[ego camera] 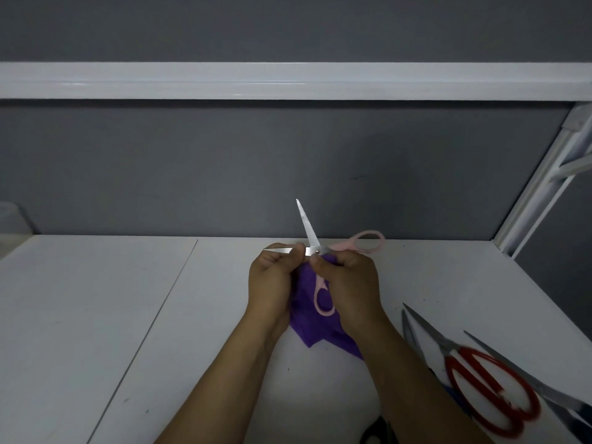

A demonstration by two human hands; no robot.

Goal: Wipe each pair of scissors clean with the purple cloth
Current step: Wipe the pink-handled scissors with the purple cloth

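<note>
Pink scissors (315, 248) held above the table (96, 315), blades spread wide. Left hand (270, 277) pinches the blade pointing left, w/ only its tip poking past the curled fingers. Right hand (349, 283) is curled tight at the pivot. One blade points up; one loop sticks out right, the other hangs btwn the hands. Purple cloth (307, 328) is bunched under both hands, hanging down to the table. Red scissors (490, 389) lie well apart, at right.
</note>
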